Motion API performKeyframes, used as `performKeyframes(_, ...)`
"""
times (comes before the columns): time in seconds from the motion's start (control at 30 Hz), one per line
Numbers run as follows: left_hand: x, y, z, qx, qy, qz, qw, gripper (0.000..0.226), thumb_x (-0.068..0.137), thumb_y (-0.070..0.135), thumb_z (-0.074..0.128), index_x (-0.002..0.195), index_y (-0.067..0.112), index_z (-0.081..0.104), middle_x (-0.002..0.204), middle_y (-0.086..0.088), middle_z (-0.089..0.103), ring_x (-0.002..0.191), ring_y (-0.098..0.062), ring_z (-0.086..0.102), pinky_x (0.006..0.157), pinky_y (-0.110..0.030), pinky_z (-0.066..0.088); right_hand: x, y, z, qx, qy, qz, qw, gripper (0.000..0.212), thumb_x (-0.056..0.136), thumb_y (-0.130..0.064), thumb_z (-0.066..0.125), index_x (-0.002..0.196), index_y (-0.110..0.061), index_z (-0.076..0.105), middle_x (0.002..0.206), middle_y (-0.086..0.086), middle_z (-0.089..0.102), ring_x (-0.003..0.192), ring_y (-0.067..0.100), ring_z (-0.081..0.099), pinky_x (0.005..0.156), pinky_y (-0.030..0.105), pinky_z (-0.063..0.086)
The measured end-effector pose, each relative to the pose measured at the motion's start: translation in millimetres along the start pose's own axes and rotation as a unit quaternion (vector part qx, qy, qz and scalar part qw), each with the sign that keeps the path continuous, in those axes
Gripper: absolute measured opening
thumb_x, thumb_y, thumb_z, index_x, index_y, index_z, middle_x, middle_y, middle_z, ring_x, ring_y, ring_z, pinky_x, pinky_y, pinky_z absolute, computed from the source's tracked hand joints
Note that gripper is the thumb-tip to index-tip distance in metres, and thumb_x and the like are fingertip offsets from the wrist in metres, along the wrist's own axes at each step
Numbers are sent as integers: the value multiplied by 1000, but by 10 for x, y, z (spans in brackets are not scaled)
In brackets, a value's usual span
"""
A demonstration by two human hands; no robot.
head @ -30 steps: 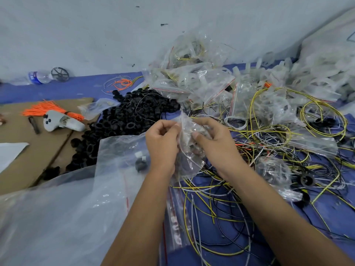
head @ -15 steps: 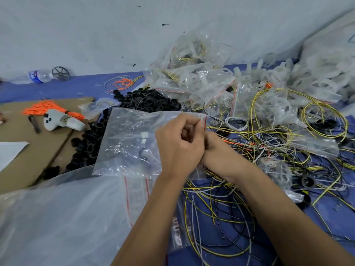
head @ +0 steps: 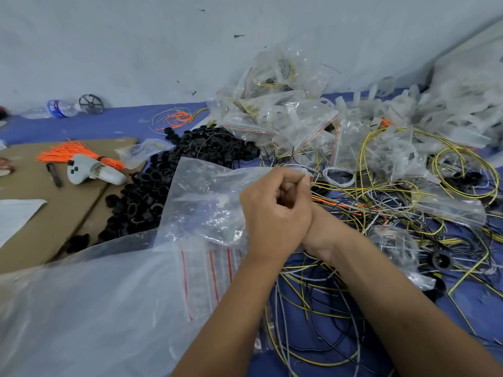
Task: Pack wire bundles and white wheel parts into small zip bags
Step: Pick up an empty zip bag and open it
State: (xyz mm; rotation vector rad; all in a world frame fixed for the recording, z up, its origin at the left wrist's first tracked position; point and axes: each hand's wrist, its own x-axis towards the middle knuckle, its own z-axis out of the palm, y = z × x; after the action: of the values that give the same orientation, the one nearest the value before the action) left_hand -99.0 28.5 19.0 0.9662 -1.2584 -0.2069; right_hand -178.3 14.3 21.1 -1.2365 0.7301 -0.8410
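Fingers [head: 295, 183] pinching zip bag [head: 206, 202], hands overlapping

Both hands sit mid-scene, the left hand [head: 275, 213] in front of the right hand [head: 313, 229], a clear zip bag [head: 206, 202] spread to their left. Right side: tangled wires [head: 381, 202] cover the blue cloth [head: 81, 126]. Behind: filled bags heaped [head: 277, 115] against the wall. Left: black ring pile [head: 168, 180]. Bare cardboard [head: 35, 213] far left offers open passage, past the white controller [head: 92, 172].
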Motion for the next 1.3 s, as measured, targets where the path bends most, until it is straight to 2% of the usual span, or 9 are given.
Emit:
performKeyframes(0.17, 35, -33, -46, -2, 19, -21, 1000, 11, 86, 14, 72, 80, 22, 70, 65, 10, 63, 57, -8, 59, 55, -21, 46, -29, 65, -32, -32, -36, 51, 998, 30, 98, 22, 29, 112, 14, 54, 92, 27, 58, 82, 36, 54, 67, 40, 42)
performKeyframes(0.27, 46, -82, -36, -3, 43, -90, 995, 15, 85, 13, 73, 76, 24, 68, 63, 8, 62, 56, -5, 56, 55, -21, 45, 6, 44, -45, -139, -4, -6, 990, 37, 89, 19, 38, 100, 0, 68, 80, 21, 69, 69, 26, 63, 58, 33, 48)
performKeyframes(0.37, 55, -178, -34, -12, 59, -180, 982, 16, 86, 7, 72, 74, 17, 68, 64, 5, 65, 59, -5, 58, 58, -21, 48, 41, -22, -158, -287, 62, -40, 955, 31, 81, 14, 48, 86, -4, 74, 72, 17, 73, 60, 20, 65, 56, 36, 51)
performKeyframes(0.5, 63, -260, -30, 46, 30, -243, 968, 14, 87, 10, 70, 75, 14, 66, 64, 6, 65, 58, -1, 57, 60, -16, 44, 107, -127, -352, -266, 210, -39, 940, 22, 93, 0, 60, 81, -14, 72, 69, 6, 75, 56, 26, 73, 56, 44, 62)
performKeyframes(0.67, 70, -283, -38, 48, 15, -270, 961, 14, 90, 11, 70, 76, 14, 67, 62, 9, 62, 55, 1, 54, 53, -12, 42, 203, -352, -777, -502, 361, -89, 781, 14, 92, -10, 63, 92, -14, 77, 82, 6, 75, 76, 23, 70, 74, 35, 57)
performKeyframes(0.8, 73, -304, -39, 50, 12, -284, 958, 15, 89, 12, 70, 75, 15, 67, 60, 9, 61, 53, 0, 53, 52, -14, 42, 279, -381, -953, -611, 329, 5, 720, 36, 84, 7, 61, 112, -12, 73, 114, 15, 69, 102, 36, 65, 88, 46, 56)
performKeyframes(0.93, 76, -332, -36, 57, 9, -290, 955, 13, 88, 12, 69, 75, 13, 67, 61, 8, 62, 53, -1, 52, 53, -17, 42, 320, -366, -973, -697, 283, 73, 654, 42, 86, -1, 64, 126, -12, 61, 122, 18, 58, 110, 40, 60, 86, 47, 55)
performKeyframes(1.13, 77, -357, -37, 58, 10, -297, 953, 14, 88, 14, 70, 74, 17, 67, 60, 10, 61, 52, 0, 51, 52, -15, 41, 303, -392, -1035, -655, 273, 86, 699, 5, 88, -5, 68, 88, -3, 72, 78, 17, 66, 73, 35, 63, 64, 36, 53)
performKeyframes(1.3, 76, -371, -38, 66, 16, -296, 953, 15, 88, 13, 70, 73, 17, 67, 59, 10, 62, 52, 0, 53, 52, -13, 41, 198, -447, -1094, -551, 309, 36, 774, 14, 94, -7, 67, 87, -5, 79, 71, 9, 68, 60, 18, 57, 62, 25, 41)
